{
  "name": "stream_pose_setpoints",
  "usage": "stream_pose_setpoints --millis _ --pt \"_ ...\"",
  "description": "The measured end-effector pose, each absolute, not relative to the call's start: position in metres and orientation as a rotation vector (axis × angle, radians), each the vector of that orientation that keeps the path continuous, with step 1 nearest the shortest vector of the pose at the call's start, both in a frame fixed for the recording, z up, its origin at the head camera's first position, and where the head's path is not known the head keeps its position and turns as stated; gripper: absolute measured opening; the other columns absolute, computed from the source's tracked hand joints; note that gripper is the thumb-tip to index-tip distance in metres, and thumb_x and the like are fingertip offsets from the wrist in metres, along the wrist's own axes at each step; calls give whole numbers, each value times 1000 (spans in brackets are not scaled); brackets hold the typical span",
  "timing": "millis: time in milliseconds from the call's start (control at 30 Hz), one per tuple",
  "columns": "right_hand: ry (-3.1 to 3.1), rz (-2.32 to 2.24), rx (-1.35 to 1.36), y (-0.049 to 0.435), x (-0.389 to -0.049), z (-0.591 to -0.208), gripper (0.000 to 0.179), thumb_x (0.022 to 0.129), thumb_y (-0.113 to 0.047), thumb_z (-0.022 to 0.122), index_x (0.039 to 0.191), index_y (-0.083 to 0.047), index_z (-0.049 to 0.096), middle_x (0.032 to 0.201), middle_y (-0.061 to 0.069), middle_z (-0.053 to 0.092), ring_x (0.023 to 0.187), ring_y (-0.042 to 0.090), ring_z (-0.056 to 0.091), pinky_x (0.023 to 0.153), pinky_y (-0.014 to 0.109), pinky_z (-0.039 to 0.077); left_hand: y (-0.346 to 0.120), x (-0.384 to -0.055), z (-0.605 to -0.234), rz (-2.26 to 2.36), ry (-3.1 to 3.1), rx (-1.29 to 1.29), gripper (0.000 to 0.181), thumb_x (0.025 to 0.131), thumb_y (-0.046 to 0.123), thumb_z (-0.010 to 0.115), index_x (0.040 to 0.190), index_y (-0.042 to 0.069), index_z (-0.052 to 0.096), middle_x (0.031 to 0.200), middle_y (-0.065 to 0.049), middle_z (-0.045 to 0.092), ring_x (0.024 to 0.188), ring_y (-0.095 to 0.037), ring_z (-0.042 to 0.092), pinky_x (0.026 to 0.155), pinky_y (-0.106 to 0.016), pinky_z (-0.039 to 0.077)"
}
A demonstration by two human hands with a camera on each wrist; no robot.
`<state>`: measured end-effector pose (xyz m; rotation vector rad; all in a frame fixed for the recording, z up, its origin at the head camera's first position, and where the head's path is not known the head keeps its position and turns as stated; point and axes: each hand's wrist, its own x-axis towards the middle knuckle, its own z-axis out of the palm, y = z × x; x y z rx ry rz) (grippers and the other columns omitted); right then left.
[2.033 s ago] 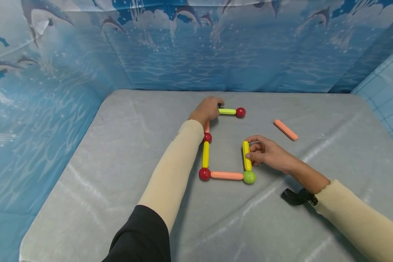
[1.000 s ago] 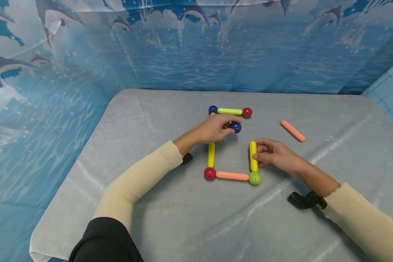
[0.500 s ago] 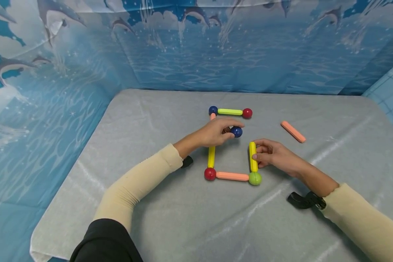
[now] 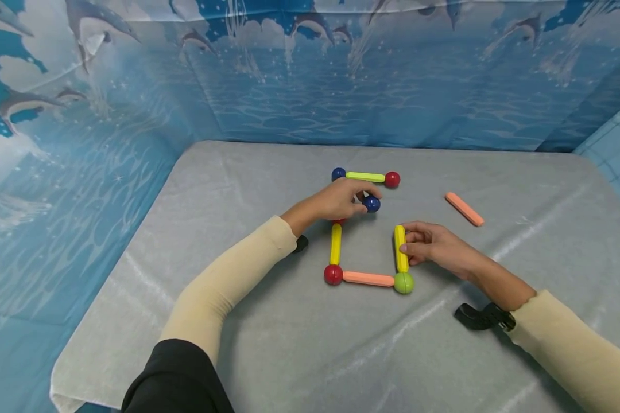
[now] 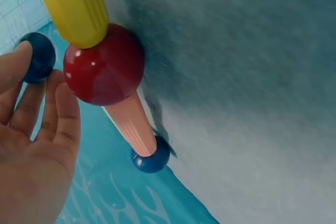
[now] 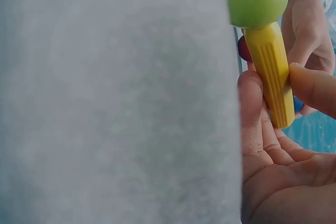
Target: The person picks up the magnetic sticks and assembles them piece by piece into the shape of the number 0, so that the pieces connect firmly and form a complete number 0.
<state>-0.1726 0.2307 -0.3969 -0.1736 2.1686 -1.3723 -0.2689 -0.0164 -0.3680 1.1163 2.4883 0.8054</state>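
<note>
In the head view my left hand (image 4: 336,201) pinches a dark blue ball (image 4: 371,203) between thumb and fingers, over the inside of a part-built frame of toy rods and balls. My right hand (image 4: 436,248) grips the yellow rod (image 4: 400,246) on the frame's right side; its near end meets a green ball (image 4: 404,283). From there an orange rod (image 4: 368,279) runs to a red ball (image 4: 333,274), then another yellow rod (image 4: 336,244) leads away. The left wrist view shows a further red ball (image 5: 104,65) joined to an orange rod (image 5: 135,125), partly hidden from the head camera.
At the back, a blue ball (image 4: 338,174), a lime rod (image 4: 365,176) and a red ball (image 4: 392,179) form the frame's far side. A loose orange rod (image 4: 464,209) lies to the right on the grey cloth (image 4: 299,344). A dolphin-print curtain (image 4: 289,86) hangs behind.
My left hand has come from the far left corner toward the frame's middle, bringing the blue ball, then shifted slightly. The right hand keeps its grip on the yellow rod.
</note>
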Motion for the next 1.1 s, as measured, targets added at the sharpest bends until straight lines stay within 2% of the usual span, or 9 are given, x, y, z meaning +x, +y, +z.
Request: stream_pose_setpoints --millis 300,633,1100 --pt "2160 -1389 -165 232 -175 -398 66 100 -25 60 151 3 28 114 11 55 91 9 61 83 26 58 -2 -274 -368 804 2385 1146 37 96 6 61 133 11 60 134 -2 62 116 -16 60 99 -23 50" --pt "2148 -1399 -174 233 -175 -397 64 100 -25 60 148 4 31 111 8 56 90 9 62 82 27 58 14 -271 -376 764 2334 1203 36 98 6 59 134 10 58 135 -3 61 119 -15 59 104 -22 47" --pt "2133 -1395 -166 233 -175 -397 64 99 -24 60 149 5 31 110 6 58 90 7 62 82 26 58 23 -267 -381 813 2329 1196 33 97 6 61 130 11 59 131 -2 61 114 -11 60 99 -16 47"
